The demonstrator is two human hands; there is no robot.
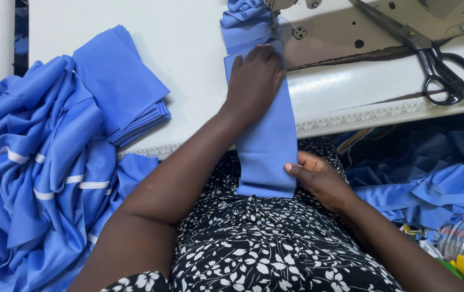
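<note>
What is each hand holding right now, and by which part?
The right hand pinches the blue fabric strip at its lower right edge. The left hand presses flat on the strip's upper part.

Your white table (pixel 199 48) runs across the top, with a ruler strip (pixel 383 116) along its near edge. On it, left, sits a stack (pixel 123 81) of folded blue pieces. Middle, a blue strip (pixel 264 135) lies flat and hangs over the edge. Right, black scissors (pixel 432 54) rest on the machine bed (pixel 351 32), which is set into the tabletop.
</note>
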